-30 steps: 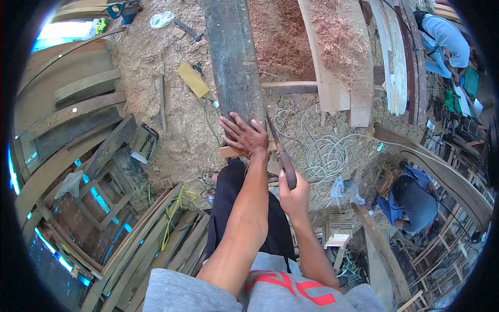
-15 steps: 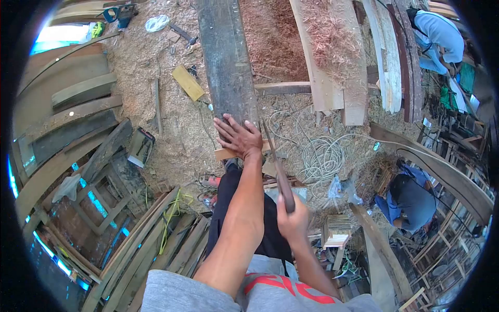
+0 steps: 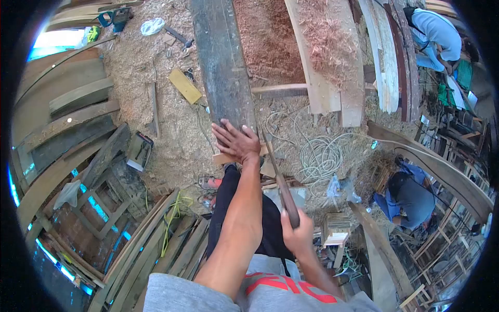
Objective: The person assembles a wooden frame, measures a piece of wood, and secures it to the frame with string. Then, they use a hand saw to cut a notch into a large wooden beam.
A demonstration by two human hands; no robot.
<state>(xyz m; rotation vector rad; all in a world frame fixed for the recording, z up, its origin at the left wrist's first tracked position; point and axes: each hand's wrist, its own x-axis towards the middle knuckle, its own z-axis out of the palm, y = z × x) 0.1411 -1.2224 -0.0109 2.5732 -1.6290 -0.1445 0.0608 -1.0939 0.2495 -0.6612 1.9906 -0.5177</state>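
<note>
Counting from my end: two hands, one saw, one dark plank. Left hand (image 3: pixel 237 143) lies flat on the near end of the dark plank (image 3: pixel 221 67), fingers a little spread. Right hand (image 3: pixel 298 229) is wrapped round the handle of the saw (image 3: pixel 286 196); its blade runs just beside the plank's right edge, can't tell if touching. One wood offcut (image 3: pixel 223 158) pokes out under the plank's near end.

On the shavings-strewn ground (image 3: pixel 171 130) I get one yellow board (image 3: pixel 184 87), one hammer (image 3: pixel 178 36), one coil of pale cable (image 3: pixel 321 157). Two pale boards right of the plank, shavings on top. Two other people on the right, both bent over.

Containers: one boxy case (image 3: pixel 140 151) on the left, contents too small to read; one clear bag (image 3: pixel 152 26) upper left, one plastic bag (image 3: pixel 333 187) near the coil, contents unclear in both.
</note>
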